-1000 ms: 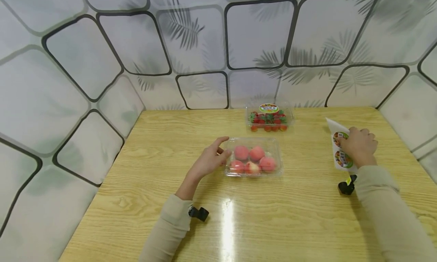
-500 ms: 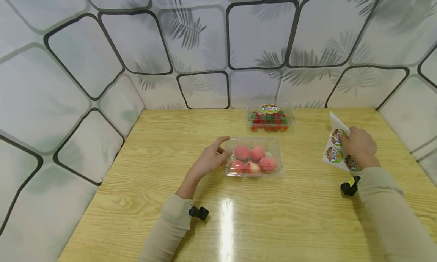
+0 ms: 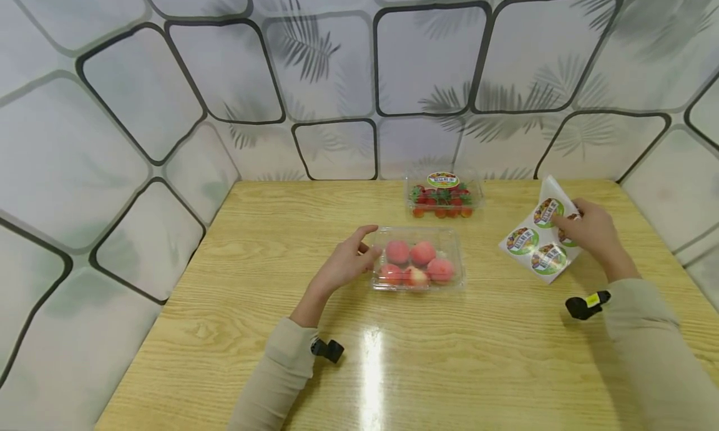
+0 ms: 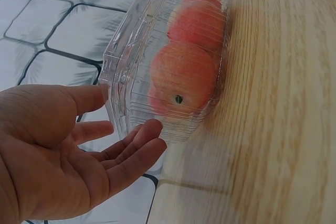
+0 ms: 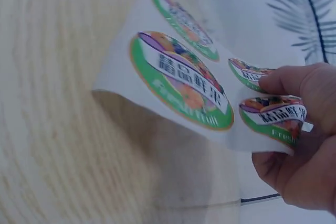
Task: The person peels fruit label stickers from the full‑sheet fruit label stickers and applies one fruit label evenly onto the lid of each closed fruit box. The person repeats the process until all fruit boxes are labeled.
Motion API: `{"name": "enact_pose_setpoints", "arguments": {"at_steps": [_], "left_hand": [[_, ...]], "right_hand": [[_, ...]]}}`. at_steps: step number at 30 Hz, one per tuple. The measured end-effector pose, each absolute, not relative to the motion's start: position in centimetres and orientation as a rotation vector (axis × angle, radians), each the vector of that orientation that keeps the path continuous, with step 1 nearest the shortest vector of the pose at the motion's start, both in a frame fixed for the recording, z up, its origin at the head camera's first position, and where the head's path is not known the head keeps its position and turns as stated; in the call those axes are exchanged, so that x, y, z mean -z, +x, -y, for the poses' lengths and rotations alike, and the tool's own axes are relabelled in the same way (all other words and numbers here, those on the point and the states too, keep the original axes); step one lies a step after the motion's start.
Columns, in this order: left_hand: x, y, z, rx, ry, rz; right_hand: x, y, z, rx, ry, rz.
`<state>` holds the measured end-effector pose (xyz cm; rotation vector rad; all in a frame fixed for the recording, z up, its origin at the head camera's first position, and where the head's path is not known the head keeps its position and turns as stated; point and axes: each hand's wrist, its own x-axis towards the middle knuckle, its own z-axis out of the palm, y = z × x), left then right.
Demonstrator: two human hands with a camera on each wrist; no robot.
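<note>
A clear plastic clamshell box (image 3: 418,234) of several peaches (image 3: 423,252) sits mid-table with its lid down. At its left side is my left hand (image 3: 344,266), fingers loosely bent; in the left wrist view the thumb and fingertips (image 4: 152,128) are at the box's end wall, not curled round it. My right hand (image 3: 598,234) pinches a white sheet of stickers (image 3: 528,256) by its right part, thumb on top. Round fruit labels with a green band (image 5: 181,80) are printed on the sheet, which hangs over the table with a curled edge.
Behind the peaches, a second clear box (image 3: 477,194) of strawberries (image 3: 444,200) stands near the wall, an oval label (image 3: 443,179) on its lid. The wooden table (image 3: 269,231) meets a patterned wall covering (image 3: 337,150) at the back.
My right hand has turned the sticker sheet so that more labels face up, and the sheet has swung leftward. My left hand and the peach box stay where they were.
</note>
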<state>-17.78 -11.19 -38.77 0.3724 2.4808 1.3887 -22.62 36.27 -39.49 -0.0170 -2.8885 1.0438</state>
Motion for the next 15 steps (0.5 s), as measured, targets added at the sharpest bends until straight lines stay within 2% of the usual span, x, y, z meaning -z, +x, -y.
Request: {"name": "enact_pose_setpoints", "arguments": {"at_steps": [15], "left_hand": [[38.8, -17.7, 11.1, -1.400, 0.368, -2.468]], "right_hand": [[36.8, -20.9, -35.6, -1.760, -0.012, 2.642]]}}
